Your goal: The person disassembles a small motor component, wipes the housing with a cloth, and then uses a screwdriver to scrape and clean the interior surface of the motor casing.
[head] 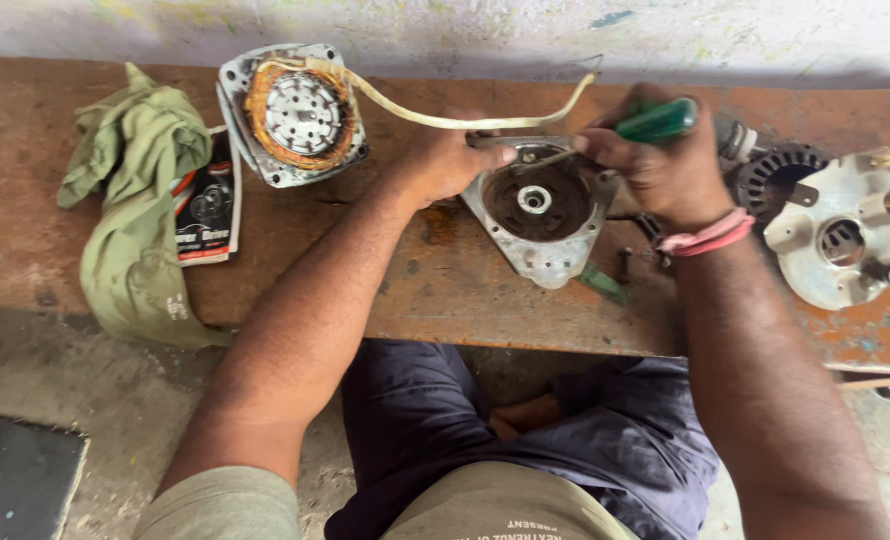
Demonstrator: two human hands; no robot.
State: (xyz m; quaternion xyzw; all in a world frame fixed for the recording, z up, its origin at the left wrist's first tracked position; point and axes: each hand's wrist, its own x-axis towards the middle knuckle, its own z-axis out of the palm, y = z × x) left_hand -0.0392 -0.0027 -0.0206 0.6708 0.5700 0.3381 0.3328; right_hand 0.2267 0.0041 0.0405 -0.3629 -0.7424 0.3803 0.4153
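Steadiness matters most at this point, I judge. My left hand [443,160] presses down on the rim of the grey motor end cover [540,215], which lies on the rusty bench [435,280] between my arms. My right hand [660,160] is clenched around the green-handled screwdriver [655,122], its blade reaching into the cover's edge. I would keep the blade seated squarely and the cover pinned flat, so the tip does not slip toward my fingers.
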